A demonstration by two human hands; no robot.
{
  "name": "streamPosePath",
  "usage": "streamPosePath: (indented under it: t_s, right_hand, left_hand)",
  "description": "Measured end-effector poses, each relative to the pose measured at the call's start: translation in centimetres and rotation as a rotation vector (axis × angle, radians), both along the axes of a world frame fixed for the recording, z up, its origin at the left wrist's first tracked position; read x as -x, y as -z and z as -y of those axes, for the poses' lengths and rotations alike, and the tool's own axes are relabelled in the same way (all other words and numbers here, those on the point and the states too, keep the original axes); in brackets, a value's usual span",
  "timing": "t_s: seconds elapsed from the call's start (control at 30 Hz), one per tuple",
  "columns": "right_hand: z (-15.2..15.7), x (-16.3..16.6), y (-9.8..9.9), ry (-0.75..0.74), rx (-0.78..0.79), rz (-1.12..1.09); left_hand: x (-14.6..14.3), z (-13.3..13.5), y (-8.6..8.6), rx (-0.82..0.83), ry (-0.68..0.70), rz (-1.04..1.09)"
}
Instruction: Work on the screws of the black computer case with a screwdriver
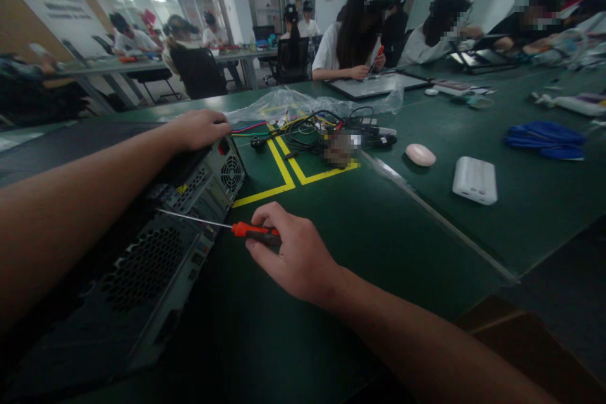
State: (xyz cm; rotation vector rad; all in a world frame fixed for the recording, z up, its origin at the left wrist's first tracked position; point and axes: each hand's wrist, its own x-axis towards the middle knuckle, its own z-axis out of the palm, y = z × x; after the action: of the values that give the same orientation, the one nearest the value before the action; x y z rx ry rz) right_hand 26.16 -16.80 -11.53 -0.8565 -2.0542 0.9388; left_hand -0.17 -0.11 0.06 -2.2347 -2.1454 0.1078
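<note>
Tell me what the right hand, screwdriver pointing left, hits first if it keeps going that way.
Likely the computer case: the right hand holds the screwdriver with its tip at the case's rear panel. Whether they touch is unclear.

screwdriver (246, 230): orange-red and black handle, silver shaft
computer case (156, 252): dark grey metal, honeycomb vent holes, round fan grille, small yellow sticker
table (379, 252): dark green mat
floor tape on table (284, 170): yellow lines, right-angle pattern
cables (303, 129): black mostly, some yellow, red, green, blue strands
plastic bag (293, 104): clear, shiny
oval thing (420, 154): pale pink
box (475, 180): white, rounded
cloth bundle (544, 139): bright blue
laptop (379, 84): grey lid, black edge
co-worker's shirt (326, 50): white
</note>
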Motion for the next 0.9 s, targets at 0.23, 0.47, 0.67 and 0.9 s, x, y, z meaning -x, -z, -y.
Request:
streamPosePath:
  t_s: [0.23,0.47,0.67,0.9]
  right_hand:
    - [0.09,-0.14,-0.27,-0.012,0.003,-0.019]
    - [0.02,-0.08,-0.21,-0.002,-0.01,-0.011]
    - [0.01,-0.14,-0.29,-0.008,0.009,-0.022]
    - [0.04,-0.14,-0.33,-0.005,0.011,-0.009]
  left_hand:
    - [-0.14,0.13,-0.12,0.006,0.011,-0.017]
    - [-0.02,-0.09,-0.05,0.014,0.008,-0.021]
    - [-0.02,0.0,-0.1,0.016,0.008,-0.017]
    - [0.1,-0.16,0.05,0.01,0.006,-0.021]
